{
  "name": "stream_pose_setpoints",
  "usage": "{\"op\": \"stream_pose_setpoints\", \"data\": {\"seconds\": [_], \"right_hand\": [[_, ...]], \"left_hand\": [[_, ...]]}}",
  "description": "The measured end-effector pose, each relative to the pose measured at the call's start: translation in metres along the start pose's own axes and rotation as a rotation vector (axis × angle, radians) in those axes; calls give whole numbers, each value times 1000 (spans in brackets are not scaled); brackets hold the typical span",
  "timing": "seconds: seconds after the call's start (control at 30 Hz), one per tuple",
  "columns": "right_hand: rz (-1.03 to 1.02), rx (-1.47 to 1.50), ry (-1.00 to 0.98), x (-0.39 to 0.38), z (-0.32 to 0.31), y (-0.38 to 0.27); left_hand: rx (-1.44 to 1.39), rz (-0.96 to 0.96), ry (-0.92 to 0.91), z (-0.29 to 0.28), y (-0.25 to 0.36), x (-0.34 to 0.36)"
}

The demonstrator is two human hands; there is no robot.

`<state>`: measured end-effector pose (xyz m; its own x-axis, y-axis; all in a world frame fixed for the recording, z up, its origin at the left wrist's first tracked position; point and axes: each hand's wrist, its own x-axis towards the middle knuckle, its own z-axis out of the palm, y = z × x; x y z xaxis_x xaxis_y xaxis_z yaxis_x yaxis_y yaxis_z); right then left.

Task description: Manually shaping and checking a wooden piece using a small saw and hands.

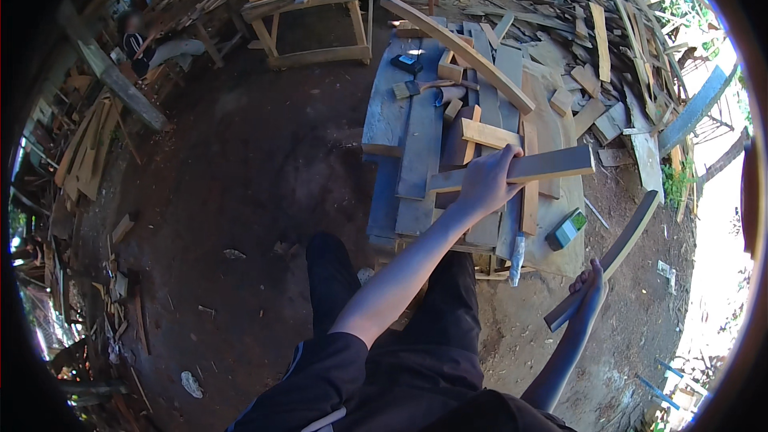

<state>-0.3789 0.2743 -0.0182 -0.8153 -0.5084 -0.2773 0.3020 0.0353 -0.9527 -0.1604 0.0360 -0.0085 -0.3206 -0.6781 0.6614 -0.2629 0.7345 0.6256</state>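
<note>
My left hand is closed over a straight wooden bar that lies across the plank-topped bench. Off the bench's right side, my right hand grips a slightly curved wooden piece, held at a slant with its far end up and to the right. A short pale wood block sits just beyond my left hand. Below the bar, a tool handle wrapped in clear plastic sticks out over the near edge. Beside it rests a black and green box.
A long wooden beam spans the bench's far part, near a paintbrush and a small black case. Scrap wood is heaped behind at right. Another wooden table stands farther off. A person sits at far left.
</note>
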Motion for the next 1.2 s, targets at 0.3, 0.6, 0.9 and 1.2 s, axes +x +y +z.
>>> {"op": "stream_pose_setpoints", "data": {"seconds": [0.3, 0.6, 0.9, 1.2], "right_hand": [[-52, 17, -49, -20, 30, -8], [-80, 17, -23, -29, 26, -4], [-96, -33, -184, -35, 21, -5], [-160, -192, -247, -32, 5, -5]], "left_hand": [[5, 80, 151, -17, 7, 3], [-8, 242, 224, -19, 11, -4], [68, 173, 195, -10, 8, 2], [109, 116, 37, 8, 13, -2]]}}
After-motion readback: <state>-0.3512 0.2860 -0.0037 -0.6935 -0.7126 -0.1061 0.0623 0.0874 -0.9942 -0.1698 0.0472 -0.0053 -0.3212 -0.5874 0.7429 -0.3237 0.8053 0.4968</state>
